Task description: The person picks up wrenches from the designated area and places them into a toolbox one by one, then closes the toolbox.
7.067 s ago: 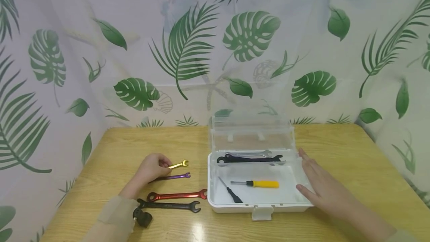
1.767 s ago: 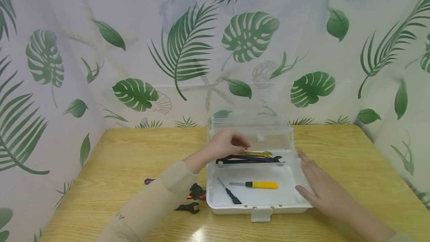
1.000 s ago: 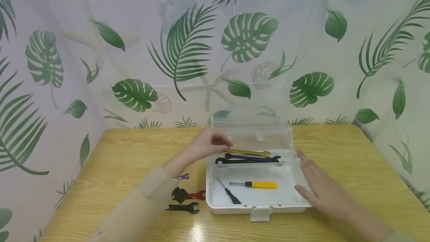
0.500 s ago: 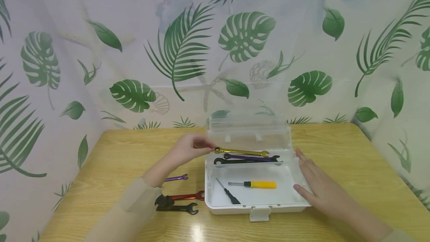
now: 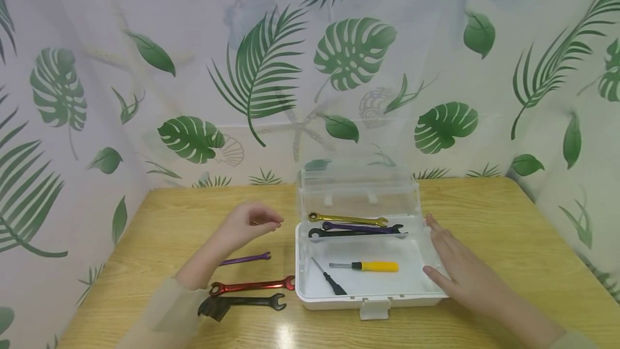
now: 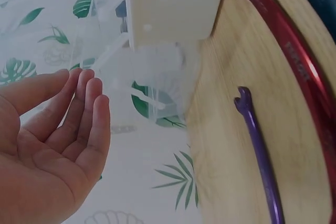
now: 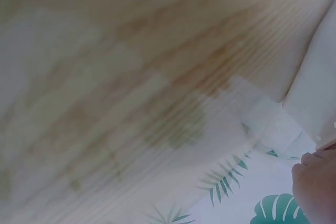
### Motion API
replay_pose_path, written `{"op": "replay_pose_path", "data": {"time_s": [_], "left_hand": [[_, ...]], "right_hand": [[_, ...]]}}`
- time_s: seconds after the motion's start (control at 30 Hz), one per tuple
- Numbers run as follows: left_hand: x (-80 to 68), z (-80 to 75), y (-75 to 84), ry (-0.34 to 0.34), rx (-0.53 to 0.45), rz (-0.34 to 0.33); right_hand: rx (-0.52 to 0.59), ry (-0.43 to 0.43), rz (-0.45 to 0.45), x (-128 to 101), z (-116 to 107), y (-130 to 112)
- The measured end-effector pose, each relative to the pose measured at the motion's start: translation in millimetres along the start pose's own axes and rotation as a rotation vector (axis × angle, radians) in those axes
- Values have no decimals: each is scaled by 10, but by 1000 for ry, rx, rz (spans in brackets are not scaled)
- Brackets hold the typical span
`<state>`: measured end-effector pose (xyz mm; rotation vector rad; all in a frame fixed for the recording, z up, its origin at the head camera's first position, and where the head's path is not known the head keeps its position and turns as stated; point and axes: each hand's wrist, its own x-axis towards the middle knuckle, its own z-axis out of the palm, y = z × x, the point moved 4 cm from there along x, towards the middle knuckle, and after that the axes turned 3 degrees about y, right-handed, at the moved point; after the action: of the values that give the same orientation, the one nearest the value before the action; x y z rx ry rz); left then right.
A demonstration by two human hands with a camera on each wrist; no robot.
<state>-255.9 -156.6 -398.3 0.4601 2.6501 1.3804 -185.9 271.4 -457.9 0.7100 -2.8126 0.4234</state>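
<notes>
My left hand [image 5: 242,228] is raised above the table, left of the white toolbox [image 5: 329,302], its fingers loosely bent and holding nothing. In the left wrist view, the palm is bare, apart from a small purple wrench [image 6: 257,145]. With straight fingers, my right hand [image 5: 462,271] rests against the toolbox's right side. In the toolbox's back compartment lie a gold wrench [image 5: 346,219], a dark purple wrench [image 5: 358,226] and a black wrench [image 5: 339,233]. The front compartment holds a yellow-handled screwdriver [image 5: 380,266] and a black screwdriver [image 5: 334,283].
A red wrench [image 5: 256,286] and another black wrench [image 5: 254,301] lie on the wooden table [image 5: 315,330], left of the toolbox. Behind the compartments, the clear lid [image 5: 358,198] stands raised. A leaf-print curtain [image 5: 261,160] hangs at the back.
The gold wrench, earlier pinched by my left hand over the table, now lies in the toolbox's back compartment. My left hand has let go and drawn back leftward; my right hand stays put.
</notes>
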Motion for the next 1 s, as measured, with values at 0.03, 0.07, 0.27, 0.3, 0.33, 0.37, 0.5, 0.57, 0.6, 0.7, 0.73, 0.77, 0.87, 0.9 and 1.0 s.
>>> {"op": "replay_pose_path", "data": {"time_s": [0.03, 0.07, 0.27, 0.3, 0.33, 0.37, 0.5, 0.57, 0.6, 0.7, 0.73, 0.77, 0.87, 0.9, 1.0], "left_hand": [[-23, -10, -23, 4, 0, -10], [-47, -18, -45, 9, -2, -22], [-141, -69, -184, 33, -4, -42], [-151, -78, -210, 35, -3, -39], [-161, -89, -238, 40, -5, -41], [-172, -102, -262, 45, -2, -40], [-221, -141, -363, 62, 4, -79], [-252, -152, -406, 67, 6, -103], [-270, -154, -425, 68, 2, -116], [-331, -160, -472, 70, -16, -138], [-351, -161, -487, 73, -22, -145], [-368, -165, -506, 76, -29, -152], [-408, -174, -567, 84, -23, -174], [-414, -178, -592, 88, -14, -180], [-424, -196, -668, 98, 2, -204]], "right_hand": [[2, 0, 0, -2, 0, -1], [4, -1, 2, -4, 1, 0], [8, -5, 8, -12, 6, 9], [7, -5, 9, -12, 7, 10], [8, -5, 10, -11, 8, 12], [8, -9, 14, -9, 7, 14], [13, -10, 11, -1, 5, 8], [12, -9, 7, -1, 1, 4], [9, -7, 3, -3, 0, 1], [0, -16, 7, -7, -1, 3], [-5, -16, 6, -8, -1, 4], [-9, -17, 6, -9, -1, 5], [-22, -12, -3, -11, 3, 7], [-25, -10, -6, -11, 4, 8], [-32, -11, -10, -8, 4, 12]]}}
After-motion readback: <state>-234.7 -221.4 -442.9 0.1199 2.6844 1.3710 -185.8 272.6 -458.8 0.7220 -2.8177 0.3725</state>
